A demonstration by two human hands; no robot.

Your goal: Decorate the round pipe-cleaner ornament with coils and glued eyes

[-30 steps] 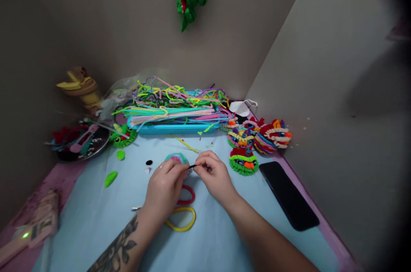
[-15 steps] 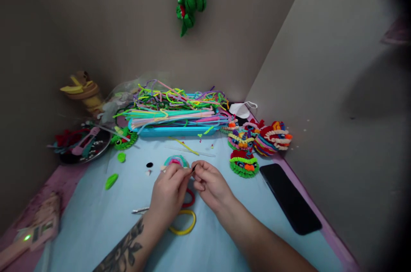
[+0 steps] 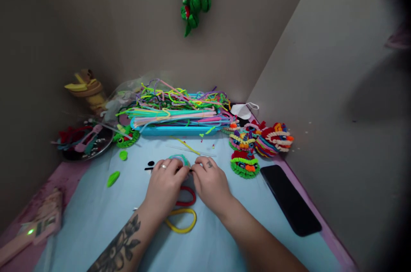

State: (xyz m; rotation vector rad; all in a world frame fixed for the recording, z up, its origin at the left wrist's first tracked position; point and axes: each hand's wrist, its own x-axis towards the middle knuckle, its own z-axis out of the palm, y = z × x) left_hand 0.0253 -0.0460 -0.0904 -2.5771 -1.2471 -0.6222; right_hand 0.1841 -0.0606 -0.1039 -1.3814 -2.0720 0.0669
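Observation:
My left hand (image 3: 167, 182) and my right hand (image 3: 212, 184) meet over the middle of the table, fingertips pinched together. Between them shows a thin black pipe cleaner (image 3: 191, 170); a dark end also sticks out left of my left hand, though I cannot tell if it is the same piece. Just behind the fingers lies a round coil of pastel pipe cleaner (image 3: 180, 159), partly covered. Below the hands rest scissors with one red and one yellow handle loop (image 3: 181, 232); my left wrist hides most of the blades. A small black disc (image 3: 150, 163) lies left of my left hand.
A blue tray (image 3: 180, 131) heaped with pipe cleaners stands at the back. Colourful finished figures (image 3: 245, 165) and a black phone (image 3: 290, 199) lie right. On the left are green pieces (image 3: 113, 178), a metal plate (image 3: 102, 148) and a pink glue gun (image 3: 35, 233).
Both hands have turned palm-down and lowered a little toward the table, still pinching the black pipe cleaner. A dark end now shows left of my left hand. The view has shifted slightly.

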